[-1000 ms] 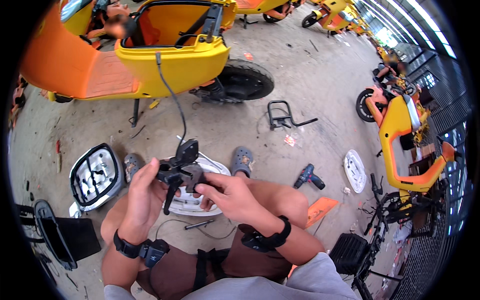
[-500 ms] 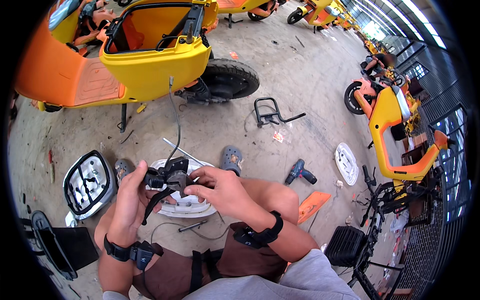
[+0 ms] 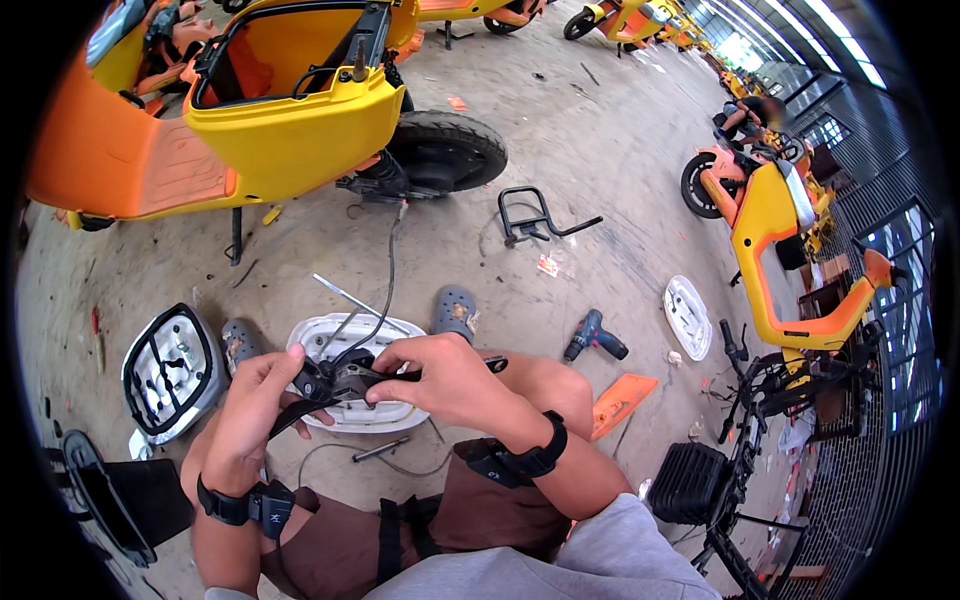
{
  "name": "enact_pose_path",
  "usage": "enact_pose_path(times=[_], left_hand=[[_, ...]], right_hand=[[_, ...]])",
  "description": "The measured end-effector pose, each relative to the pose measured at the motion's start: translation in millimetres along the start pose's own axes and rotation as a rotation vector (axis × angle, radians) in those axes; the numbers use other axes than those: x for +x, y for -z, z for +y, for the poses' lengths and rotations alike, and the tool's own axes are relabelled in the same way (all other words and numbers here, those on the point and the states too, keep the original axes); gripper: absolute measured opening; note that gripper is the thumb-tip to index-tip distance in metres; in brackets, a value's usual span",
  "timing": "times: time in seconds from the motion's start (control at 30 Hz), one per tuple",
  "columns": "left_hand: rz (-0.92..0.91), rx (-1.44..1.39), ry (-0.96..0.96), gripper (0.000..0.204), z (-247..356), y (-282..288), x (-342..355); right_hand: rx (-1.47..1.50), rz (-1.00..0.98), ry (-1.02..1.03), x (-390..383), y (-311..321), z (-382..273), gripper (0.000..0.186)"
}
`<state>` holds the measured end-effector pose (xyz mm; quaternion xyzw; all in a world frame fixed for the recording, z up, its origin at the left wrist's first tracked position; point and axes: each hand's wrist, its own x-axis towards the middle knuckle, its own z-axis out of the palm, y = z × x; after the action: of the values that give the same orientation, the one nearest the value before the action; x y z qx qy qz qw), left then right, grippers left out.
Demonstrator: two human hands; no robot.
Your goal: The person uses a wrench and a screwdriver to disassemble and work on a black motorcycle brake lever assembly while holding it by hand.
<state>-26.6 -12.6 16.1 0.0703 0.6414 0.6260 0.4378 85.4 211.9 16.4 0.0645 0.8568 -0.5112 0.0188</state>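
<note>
- Left hand (image 3: 250, 415) fingers closed under the black lever assembly (image 3: 340, 380), steadying it.
- Right hand (image 3: 440, 380) fingers pinch its top, cable (image 3: 385, 290) trailing beyond.

Black brake-lever assembly (image 3: 345, 380) with attached cable (image 3: 385, 290), gripped at its left end by the left hand (image 3: 250, 415) and pinched from above by the right hand (image 3: 440, 380); held over a white plastic cover (image 3: 340, 335) that lay on the concrete floor (image 3: 600, 160) between two grey clogs (image 3: 455, 310). Yellow-and-orange scooter (image 3: 270, 120) stood beyond, seat removed. Headlight housing (image 3: 170, 370) lay at left. Cordless drill (image 3: 595, 338), black metal rack (image 3: 535, 215), second white cover (image 3: 688, 315) and orange panel (image 3: 620, 400) lay to the right.
</note>
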Motion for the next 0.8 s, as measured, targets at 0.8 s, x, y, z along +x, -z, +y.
enact_pose_path(times=[0.8], left_hand=[[0.412,-0.404,-0.29,0.032,7.9,20.3,3.6]], right_hand=[[0.007,0.074,-0.872,26.1,-154.2,209.6,0.03]])
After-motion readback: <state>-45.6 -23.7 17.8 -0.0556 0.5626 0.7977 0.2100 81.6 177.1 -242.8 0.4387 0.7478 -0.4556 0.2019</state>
